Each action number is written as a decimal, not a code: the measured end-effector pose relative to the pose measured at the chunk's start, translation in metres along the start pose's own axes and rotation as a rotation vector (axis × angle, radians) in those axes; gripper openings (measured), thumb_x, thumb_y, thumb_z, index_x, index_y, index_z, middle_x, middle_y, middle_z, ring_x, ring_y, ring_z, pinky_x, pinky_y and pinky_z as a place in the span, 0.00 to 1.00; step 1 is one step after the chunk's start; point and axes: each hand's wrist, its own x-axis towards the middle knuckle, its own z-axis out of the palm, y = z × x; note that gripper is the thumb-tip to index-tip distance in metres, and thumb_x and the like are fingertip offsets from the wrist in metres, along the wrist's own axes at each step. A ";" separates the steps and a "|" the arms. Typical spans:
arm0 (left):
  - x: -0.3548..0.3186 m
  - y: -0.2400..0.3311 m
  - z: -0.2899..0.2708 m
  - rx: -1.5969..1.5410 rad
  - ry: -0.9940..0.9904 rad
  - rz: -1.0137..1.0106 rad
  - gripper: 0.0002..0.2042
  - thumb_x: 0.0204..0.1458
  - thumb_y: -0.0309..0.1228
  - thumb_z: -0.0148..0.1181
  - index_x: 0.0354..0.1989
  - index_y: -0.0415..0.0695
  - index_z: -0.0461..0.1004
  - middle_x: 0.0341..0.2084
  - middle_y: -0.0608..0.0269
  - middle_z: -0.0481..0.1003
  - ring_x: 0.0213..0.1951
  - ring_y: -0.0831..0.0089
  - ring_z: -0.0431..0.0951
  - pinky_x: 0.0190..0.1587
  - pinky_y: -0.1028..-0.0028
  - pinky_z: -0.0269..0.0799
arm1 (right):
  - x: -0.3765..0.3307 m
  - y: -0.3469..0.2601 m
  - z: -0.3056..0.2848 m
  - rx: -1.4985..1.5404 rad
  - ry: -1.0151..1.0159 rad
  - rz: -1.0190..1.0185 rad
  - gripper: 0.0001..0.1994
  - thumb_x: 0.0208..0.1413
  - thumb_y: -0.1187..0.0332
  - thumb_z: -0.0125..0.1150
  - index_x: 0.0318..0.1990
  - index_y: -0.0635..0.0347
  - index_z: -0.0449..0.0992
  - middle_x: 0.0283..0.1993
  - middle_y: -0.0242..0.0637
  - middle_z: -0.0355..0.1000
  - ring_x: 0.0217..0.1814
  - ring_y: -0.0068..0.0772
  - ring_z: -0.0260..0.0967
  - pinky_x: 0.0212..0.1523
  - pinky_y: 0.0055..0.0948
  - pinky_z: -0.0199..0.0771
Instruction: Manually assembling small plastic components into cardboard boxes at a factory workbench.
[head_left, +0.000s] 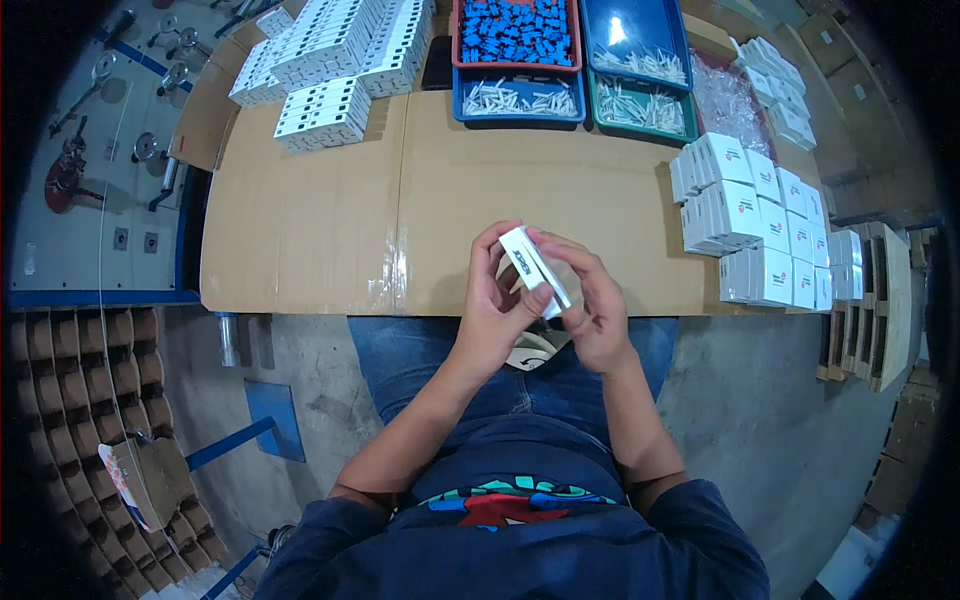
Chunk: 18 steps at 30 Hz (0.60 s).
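Above the near edge of the cardboard-covered table, both my hands are closed around a small, flat white box (522, 258) with dark print on its side. The box is tilted. My left hand (488, 312) grips it from the left, with the thumb across its lower part. On the other side my right hand (602, 318) holds the right edge with bent fingers. A dark gap or line runs along the box's length; whether a flap is open there I cannot tell. Part of the box is hidden behind my fingers.
Stacked white boxes (765, 225) line the table's right side. White multi-slot units (322, 112) are piled at the far left. Beyond the cardboard sheet (300, 215) stand a red tray (457, 45) of blue pieces, and blue (518, 122) and green (640, 134) trays of white plugs. Clear plastic bags (725, 105) lie nearby.
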 end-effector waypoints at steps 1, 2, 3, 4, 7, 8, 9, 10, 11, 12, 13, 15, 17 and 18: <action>0.000 -0.001 -0.001 0.062 -0.031 0.027 0.40 0.53 0.31 0.74 0.70 0.49 0.53 0.60 0.59 0.63 0.61 0.68 0.68 0.63 0.67 0.68 | 0.000 -0.002 0.001 0.066 0.045 0.049 0.33 0.59 0.46 0.65 0.64 0.59 0.69 0.71 0.51 0.66 0.76 0.50 0.60 0.76 0.51 0.49; 0.000 -0.005 -0.003 0.063 -0.032 0.029 0.40 0.53 0.31 0.74 0.70 0.49 0.53 0.60 0.59 0.63 0.61 0.68 0.68 0.63 0.67 0.68 | 0.002 -0.005 0.002 0.134 0.088 0.094 0.33 0.60 0.48 0.64 0.66 0.59 0.68 0.70 0.52 0.66 0.76 0.48 0.60 0.75 0.47 0.51; 0.000 -0.012 -0.006 0.197 -0.042 0.123 0.43 0.49 0.29 0.76 0.70 0.49 0.52 0.62 0.58 0.62 0.63 0.65 0.67 0.65 0.64 0.66 | 0.004 -0.009 0.002 0.133 0.088 0.092 0.33 0.60 0.48 0.64 0.66 0.59 0.68 0.70 0.52 0.66 0.76 0.48 0.60 0.75 0.47 0.51; 0.000 -0.016 -0.007 0.331 -0.052 0.218 0.46 0.45 0.27 0.79 0.70 0.49 0.52 0.64 0.57 0.61 0.66 0.63 0.65 0.67 0.60 0.64 | 0.007 -0.013 0.002 0.071 0.110 0.060 0.33 0.61 0.49 0.64 0.67 0.61 0.67 0.70 0.52 0.66 0.75 0.47 0.60 0.74 0.44 0.53; -0.001 -0.010 -0.003 0.295 -0.091 0.169 0.55 0.41 0.26 0.80 0.75 0.50 0.45 0.73 0.52 0.52 0.72 0.55 0.58 0.71 0.55 0.60 | 0.010 -0.013 -0.001 -0.014 0.099 0.058 0.34 0.62 0.51 0.63 0.69 0.63 0.66 0.69 0.51 0.66 0.74 0.47 0.60 0.73 0.42 0.55; -0.001 -0.008 -0.001 0.241 -0.117 0.172 0.59 0.39 0.24 0.79 0.77 0.51 0.41 0.75 0.50 0.48 0.73 0.54 0.57 0.71 0.54 0.60 | 0.009 -0.013 -0.001 -0.029 0.056 0.089 0.35 0.61 0.50 0.64 0.69 0.64 0.66 0.69 0.51 0.66 0.74 0.47 0.61 0.73 0.42 0.56; 0.000 -0.005 -0.002 0.239 -0.119 0.168 0.59 0.39 0.24 0.79 0.77 0.51 0.41 0.75 0.50 0.48 0.73 0.54 0.57 0.71 0.54 0.60 | 0.007 -0.013 -0.002 -0.031 0.059 0.093 0.35 0.61 0.50 0.64 0.69 0.64 0.66 0.69 0.51 0.66 0.74 0.47 0.61 0.73 0.42 0.56; 0.002 -0.002 -0.003 0.309 -0.154 0.176 0.61 0.39 0.26 0.79 0.78 0.52 0.37 0.76 0.50 0.44 0.73 0.53 0.56 0.71 0.54 0.59 | 0.005 -0.013 -0.002 0.006 0.050 0.129 0.38 0.58 0.48 0.66 0.69 0.64 0.67 0.69 0.51 0.66 0.74 0.48 0.61 0.72 0.41 0.57; 0.002 -0.001 -0.004 0.380 -0.187 0.186 0.63 0.40 0.28 0.78 0.79 0.53 0.33 0.78 0.49 0.41 0.74 0.51 0.54 0.71 0.53 0.59 | 0.003 -0.014 -0.002 0.045 0.039 0.165 0.40 0.55 0.45 0.69 0.69 0.63 0.68 0.68 0.51 0.66 0.73 0.48 0.61 0.71 0.41 0.59; 0.001 -0.003 -0.005 0.379 -0.186 0.184 0.63 0.40 0.28 0.78 0.79 0.53 0.33 0.78 0.49 0.41 0.74 0.51 0.54 0.71 0.53 0.59 | 0.001 -0.015 0.000 0.046 0.038 0.168 0.40 0.55 0.45 0.69 0.69 0.63 0.68 0.68 0.51 0.66 0.73 0.48 0.61 0.71 0.41 0.59; -0.002 -0.008 -0.007 0.337 -0.176 0.189 0.60 0.45 0.36 0.75 0.79 0.54 0.32 0.78 0.50 0.40 0.73 0.51 0.56 0.70 0.53 0.61 | 0.000 -0.016 0.004 0.116 0.090 0.172 0.42 0.52 0.43 0.71 0.68 0.62 0.69 0.68 0.51 0.66 0.73 0.47 0.62 0.70 0.41 0.61; -0.002 -0.007 -0.005 0.297 -0.168 0.200 0.56 0.51 0.43 0.71 0.80 0.55 0.31 0.78 0.51 0.38 0.72 0.51 0.58 0.69 0.54 0.63 | 0.002 -0.013 0.002 0.186 0.141 0.168 0.43 0.48 0.41 0.72 0.67 0.61 0.71 0.68 0.51 0.66 0.73 0.47 0.62 0.69 0.41 0.62; -0.004 0.002 -0.001 -0.203 -0.132 -0.200 0.44 0.63 0.55 0.54 0.79 0.56 0.36 0.75 0.53 0.47 0.70 0.57 0.62 0.66 0.59 0.66 | 0.003 -0.004 -0.005 -0.131 0.051 0.032 0.44 0.45 0.40 0.73 0.66 0.61 0.72 0.66 0.51 0.67 0.70 0.46 0.64 0.67 0.40 0.65; -0.006 0.005 0.002 -0.203 -0.129 -0.197 0.44 0.63 0.55 0.54 0.79 0.56 0.36 0.75 0.53 0.47 0.70 0.57 0.62 0.66 0.59 0.66 | 0.003 -0.003 -0.003 -0.130 0.047 0.030 0.44 0.45 0.40 0.73 0.66 0.61 0.72 0.66 0.51 0.67 0.70 0.46 0.64 0.67 0.40 0.65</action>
